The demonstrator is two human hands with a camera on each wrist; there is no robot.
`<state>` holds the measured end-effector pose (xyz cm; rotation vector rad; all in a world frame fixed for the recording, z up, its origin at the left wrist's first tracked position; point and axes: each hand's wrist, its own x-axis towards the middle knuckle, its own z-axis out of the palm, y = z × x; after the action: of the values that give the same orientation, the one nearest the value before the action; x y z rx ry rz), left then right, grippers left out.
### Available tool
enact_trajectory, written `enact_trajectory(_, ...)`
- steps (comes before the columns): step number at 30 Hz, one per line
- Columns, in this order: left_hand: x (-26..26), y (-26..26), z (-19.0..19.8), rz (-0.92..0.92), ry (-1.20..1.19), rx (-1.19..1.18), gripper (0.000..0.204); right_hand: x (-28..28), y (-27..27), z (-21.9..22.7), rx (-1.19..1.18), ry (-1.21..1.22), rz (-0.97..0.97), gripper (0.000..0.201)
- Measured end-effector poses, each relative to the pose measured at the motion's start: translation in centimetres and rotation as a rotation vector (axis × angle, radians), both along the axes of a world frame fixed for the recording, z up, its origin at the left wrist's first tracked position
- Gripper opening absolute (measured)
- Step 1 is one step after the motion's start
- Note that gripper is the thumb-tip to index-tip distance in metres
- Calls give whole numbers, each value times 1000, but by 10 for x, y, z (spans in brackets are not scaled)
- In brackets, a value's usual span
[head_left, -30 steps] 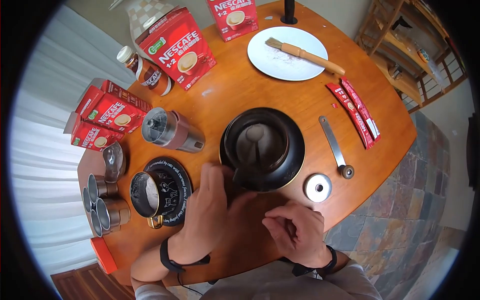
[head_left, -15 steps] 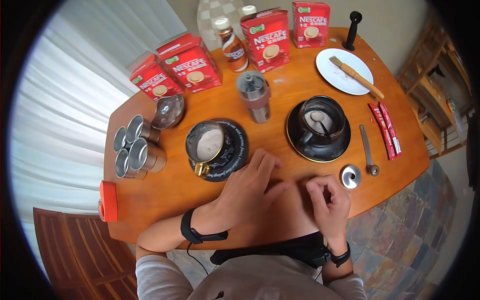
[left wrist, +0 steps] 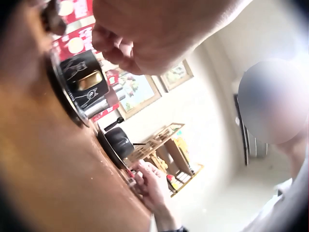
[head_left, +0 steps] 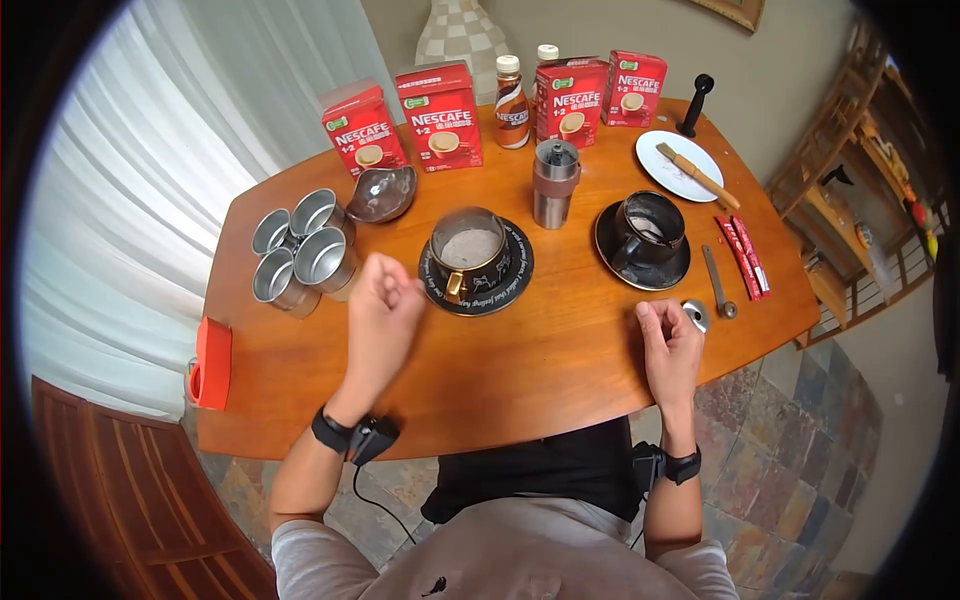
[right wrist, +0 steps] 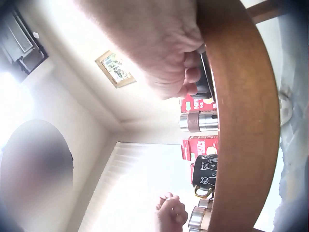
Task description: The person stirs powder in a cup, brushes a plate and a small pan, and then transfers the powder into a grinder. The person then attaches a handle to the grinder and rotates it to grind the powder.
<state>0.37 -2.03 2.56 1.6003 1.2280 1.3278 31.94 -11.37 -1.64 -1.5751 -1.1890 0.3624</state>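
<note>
My left hand (head_left: 383, 310) hovers over the table, left of a black cat-patterned cup (head_left: 488, 272) with a gold handle. Its fingers are loosely bent around nothing. Pale powder shows inside that cup, which stands on a black saucer (head_left: 517, 288) with white lettering. On the right, my right hand (head_left: 672, 350) stays near the table's front edge, fingers curled in and holding nothing. Just beyond it lies a round metal disc (head_left: 698, 316), partly covered by the hand. A black mug (head_left: 640, 255) with pale contents stands on a dark saucer (head_left: 655, 283) farther back.
A coffee grinder (head_left: 553, 190) stands between the cups, its crank handle (head_left: 716, 280) lying right. Several metal cups (head_left: 325, 262), a glass bowl (head_left: 383, 195) and a red-orange object (head_left: 213, 365) are left. Red Nescafe boxes (head_left: 440, 120) line the back; a brush (head_left: 700, 175) lies on a white plate (head_left: 650, 165).
My left hand has swung left, from in front of the black mug to beside the cat-patterned cup, its fingers curling in more. The head view has shifted; the right hand keeps its loosely curled pose.
</note>
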Motion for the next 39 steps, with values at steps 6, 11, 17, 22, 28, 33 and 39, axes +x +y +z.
enact_trajectory(6, -29, 15, -9, -16, -368, -406, 42, -1, 3, 0, -8, -107, -36, 28)
enact_trajectory(11, -15, 4, -8, -115, -367, -359, 45, -2, 4, 3, -43, -199, -48, 28)
enact_trajectory(17, -19, 9, -16, -97, -398, -361, 39, -3, 4, 3, 6, -198, -53, 22)
enact_trajectory(22, -15, 11, -15, -84, -464, -340, 34, -2, 8, 2, 74, -37, -70, 14)
enact_trajectory(28, -17, 12, -26, -93, -463, -301, 38, -1, 8, 1, 70, -33, -52, 13)
enact_trajectory(33, -14, 5, -17, -74, -505, -383, 44, -4, 4, 2, 66, -51, -85, 12)
enact_trajectory(39, -15, 1, -18, -92, -515, -429, 42, -5, 10, 0, 52, 110, -131, 19)
